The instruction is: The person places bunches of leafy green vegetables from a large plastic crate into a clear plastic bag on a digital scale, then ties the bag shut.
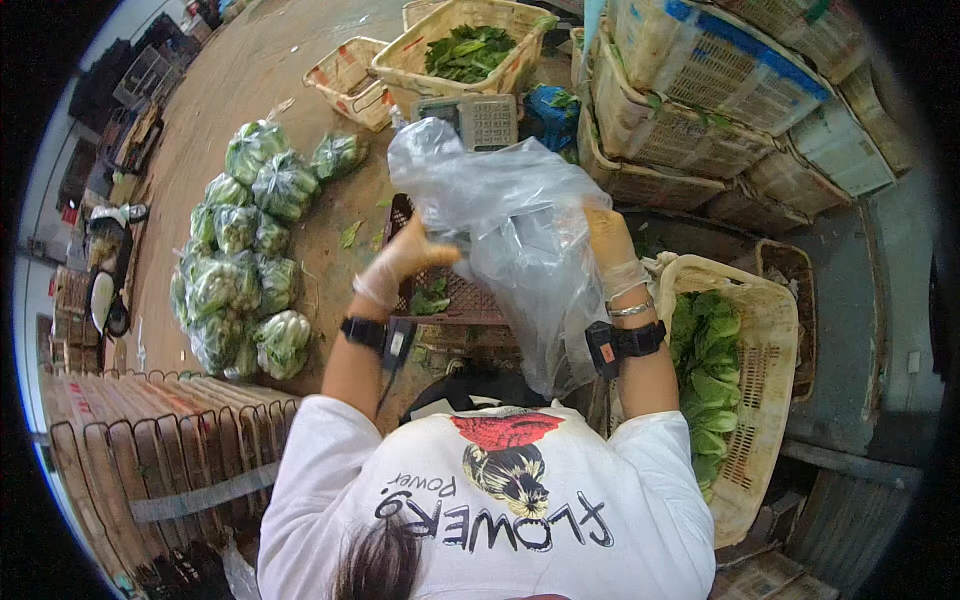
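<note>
A large clear plastic bag (520, 220) hangs crumpled between my hands, its upper end spread toward the scale. My right hand (612, 245), in a thin clear glove, grips the bag's right side; some of its fingers are hidden by the plastic. At the bag's left edge is my left hand (408, 258), also gloved, its thumb stretched apart from its fingers. Below the bag stands a dark red slotted crate (472, 305), with a few loose green leaves (430, 297) on it.
Bagged leafy vegetables (235, 230) are heaped on the floor at left. At right stands a cream crate (765, 400) of leafy greens. Ahead are a scale (487, 122) and another crate (400, 65) of greens. Stacked crates (690, 130) rise at far right; a wire rack (160, 430) stands at near left.
</note>
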Demonstrator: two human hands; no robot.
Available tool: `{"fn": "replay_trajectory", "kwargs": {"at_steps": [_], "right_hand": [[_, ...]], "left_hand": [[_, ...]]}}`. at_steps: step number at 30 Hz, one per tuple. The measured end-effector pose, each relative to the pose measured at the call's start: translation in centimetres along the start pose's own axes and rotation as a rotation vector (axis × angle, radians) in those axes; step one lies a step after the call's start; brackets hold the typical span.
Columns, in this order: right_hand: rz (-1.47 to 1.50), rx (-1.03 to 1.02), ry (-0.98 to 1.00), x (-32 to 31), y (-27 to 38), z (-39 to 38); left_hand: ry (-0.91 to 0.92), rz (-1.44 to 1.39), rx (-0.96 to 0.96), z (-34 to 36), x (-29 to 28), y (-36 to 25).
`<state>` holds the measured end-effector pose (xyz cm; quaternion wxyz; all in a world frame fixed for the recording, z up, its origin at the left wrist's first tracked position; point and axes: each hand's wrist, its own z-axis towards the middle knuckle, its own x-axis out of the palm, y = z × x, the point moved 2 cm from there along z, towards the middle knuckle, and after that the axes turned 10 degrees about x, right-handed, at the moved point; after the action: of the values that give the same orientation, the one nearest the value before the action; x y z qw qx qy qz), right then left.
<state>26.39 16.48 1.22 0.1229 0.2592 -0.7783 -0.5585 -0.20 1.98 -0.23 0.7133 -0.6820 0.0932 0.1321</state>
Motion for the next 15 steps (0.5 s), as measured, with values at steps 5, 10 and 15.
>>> {"fn": "replay_trajectory", "kwargs": {"at_steps": [5,10,15], "right_hand": [[0.313,-0.061,-0.043,1.9,-3.8,-0.3],[-0.510,-0.398,0.226,-3.6,-5.9,2.5],[-0.963,0.158,-0.450,-10.7,2.6,0.5]], "left_hand": [[-0.037,-0.016,0.206,1.3,-0.6,5.5],[0.318,0.113,0.297,4.6,1.9,5.4],[-0.629,0.545,0.054,1.8,-18.3,1.9]]}}
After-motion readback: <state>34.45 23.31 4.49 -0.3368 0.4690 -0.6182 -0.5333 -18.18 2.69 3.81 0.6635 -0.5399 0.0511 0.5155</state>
